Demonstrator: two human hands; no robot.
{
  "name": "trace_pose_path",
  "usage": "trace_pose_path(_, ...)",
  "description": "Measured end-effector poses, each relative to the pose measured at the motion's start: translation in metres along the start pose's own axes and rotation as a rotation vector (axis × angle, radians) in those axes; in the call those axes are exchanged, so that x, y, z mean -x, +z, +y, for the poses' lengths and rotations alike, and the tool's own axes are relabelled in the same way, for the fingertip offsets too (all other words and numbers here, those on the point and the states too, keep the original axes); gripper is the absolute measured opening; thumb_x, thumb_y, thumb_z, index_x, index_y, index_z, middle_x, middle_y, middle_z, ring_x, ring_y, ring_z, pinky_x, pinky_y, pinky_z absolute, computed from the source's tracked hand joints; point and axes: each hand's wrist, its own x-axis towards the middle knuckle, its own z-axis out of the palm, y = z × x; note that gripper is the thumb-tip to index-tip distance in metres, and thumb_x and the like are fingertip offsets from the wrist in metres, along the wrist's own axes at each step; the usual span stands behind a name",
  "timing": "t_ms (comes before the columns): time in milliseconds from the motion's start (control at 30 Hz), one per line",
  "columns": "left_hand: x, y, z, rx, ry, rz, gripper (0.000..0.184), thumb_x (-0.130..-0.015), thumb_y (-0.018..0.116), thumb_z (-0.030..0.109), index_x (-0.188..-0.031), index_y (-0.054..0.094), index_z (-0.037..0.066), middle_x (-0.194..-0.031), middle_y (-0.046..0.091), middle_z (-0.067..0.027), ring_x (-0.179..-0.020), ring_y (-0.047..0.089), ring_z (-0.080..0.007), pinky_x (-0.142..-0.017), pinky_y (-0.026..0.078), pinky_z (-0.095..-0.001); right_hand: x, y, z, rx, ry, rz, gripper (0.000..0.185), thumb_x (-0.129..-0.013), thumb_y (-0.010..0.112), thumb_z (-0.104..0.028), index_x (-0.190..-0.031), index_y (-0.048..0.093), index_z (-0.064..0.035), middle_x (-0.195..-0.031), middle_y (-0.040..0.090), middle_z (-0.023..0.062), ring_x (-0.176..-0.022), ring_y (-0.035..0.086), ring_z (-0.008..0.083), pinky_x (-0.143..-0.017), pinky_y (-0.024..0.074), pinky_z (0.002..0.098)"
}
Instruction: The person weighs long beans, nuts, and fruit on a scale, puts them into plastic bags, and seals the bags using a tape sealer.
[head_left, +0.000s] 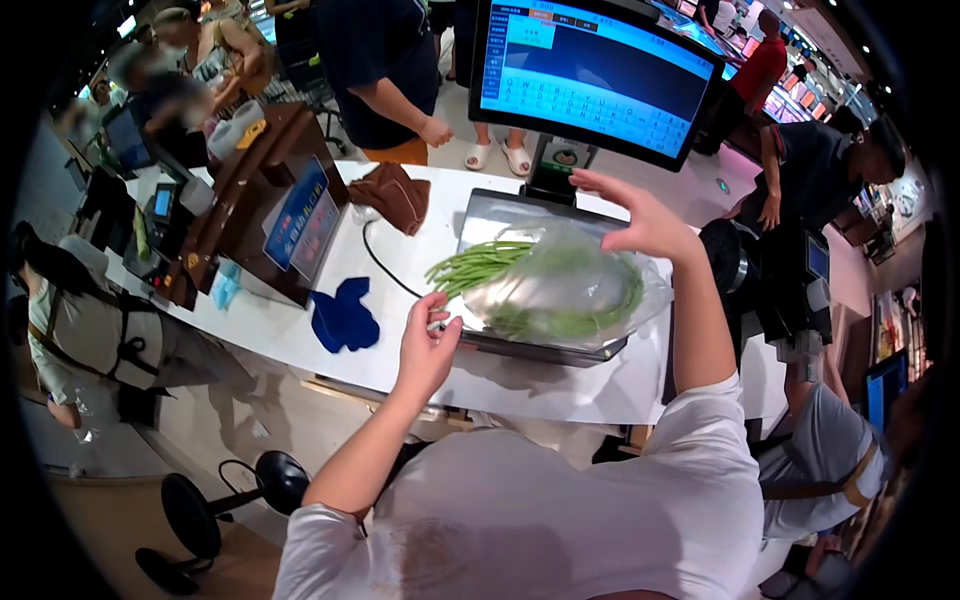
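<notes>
A clear plastic bag of long thin green vegetable stalks lies on the metal plate of a weighing scale. The stalk ends stick out of the bag on its left side. My left hand is just off the scale's front left corner, with its fingers loosely curled, thumb apart, and nothing visible in it. Raised over the back right of the bag, my right hand has its fingers stretched out and holds nothing. Behind the scale stands a lit touch screen with an on-screen keyboard.
On the white counter lie a dark blue cloth, a brown cloth and a black cable. A brown wooden stand with a blue sign is to the left. A person stands across the counter; other people are on both sides.
</notes>
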Motion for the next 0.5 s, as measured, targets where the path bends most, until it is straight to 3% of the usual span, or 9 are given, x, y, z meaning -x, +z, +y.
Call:
trace_pose_path(33, 0.002, 0.003, 0.006, 0.031, -0.035, -0.013, 0.038, -0.088, 0.062, 0.012, -0.123, 0.049, 0.006, -0.119, 0.055, -0.0049, -0.097, 0.056, -0.0105, -0.073, 0.044, -0.0238, 0.004, 0.005, 0.002, 0.062, -0.013, -0.022, 0.097, -0.068, 0.078, -0.052, -0.144, 0.037, -0.0066, -0.143, 0.045, 0.0114, -0.132, 0.043, 0.0259, -0.11, 0.0306, 0.0397)
trace_pose_path(200, 0.01, 0.015, 0.008, 0.128, -0.084, -0.04, 0.038, -0.089, 0.061, 0.012, -0.124, 0.048, 0.005, -0.121, 0.053, -0.0067, -0.095, 0.053, -0.008, -0.075, 0.044, -0.0233, 0.006, 0.026, -0.008, 0.226, 0.019, 0.058, 0.094, -0.069, 0.079, -0.045, -0.141, 0.038, -0.0021, -0.141, 0.046, 0.0171, -0.131, 0.044, 0.0282, -0.109, 0.0329, 0.0377)
trace_pose_path(300, 0.019, 0.018, 0.009, 0.11, -0.058, -0.06, 0.037, -0.089, 0.06, 0.009, -0.123, 0.047, 0.002, -0.116, 0.053, -0.0091, -0.094, 0.057, -0.0129, -0.071, 0.049, -0.0247, -0.001, 0.037, -0.012, 0.282, 0.049, 0.049, 0.09, -0.07, 0.079, -0.044, -0.139, 0.041, 0.0008, -0.137, 0.048, 0.0207, -0.127, 0.047, 0.0311, -0.106, 0.0371, 0.0377)
trace_pose_path(433, 0.025, 0.016, 0.005, 0.067, -0.044, -0.077, 0.038, -0.09, 0.059, 0.009, -0.125, 0.046, 0.004, -0.117, 0.055, -0.0094, -0.093, 0.061, -0.0115, -0.072, 0.046, -0.0252, -0.009, 0.052, -0.017, 0.363, 0.113, 0.024, 0.089, -0.071, 0.076, -0.051, -0.136, 0.045, 0.0013, -0.133, 0.051, 0.0228, -0.122, 0.051, 0.0344, -0.102, 0.0407, 0.0372)
trace_pose_path(467, 0.027, 0.015, 0.005, 0.08, -0.065, -0.08, 0.038, -0.089, 0.06, 0.01, -0.125, 0.046, 0.004, -0.118, 0.055, -0.0086, -0.092, 0.057, -0.0107, -0.076, 0.045, -0.0255, -0.011, 0.055, -0.016, 0.368, 0.086, 0.059, 0.092, -0.069, 0.072, -0.058, -0.13, 0.049, 0.0075, -0.127, 0.055, 0.026, -0.116, 0.055, 0.0366, -0.1, 0.0423, 0.0378)
trace_pose_path(500, 0.029, 0.014, 0.008, 0.093, -0.086, -0.082, 0.039, -0.089, 0.061, 0.01, -0.125, 0.047, 0.004, -0.118, 0.055, -0.0078, -0.092, 0.054, -0.0098, -0.08, 0.044, -0.0257, -0.011, 0.056, -0.017, 0.369, 0.103, 0.073, 0.09, -0.069, 0.072, -0.058, -0.128, 0.052, 0.0071, -0.125, 0.056, 0.0261, -0.115, 0.056, 0.0365, -0.099, 0.0432, 0.0379)
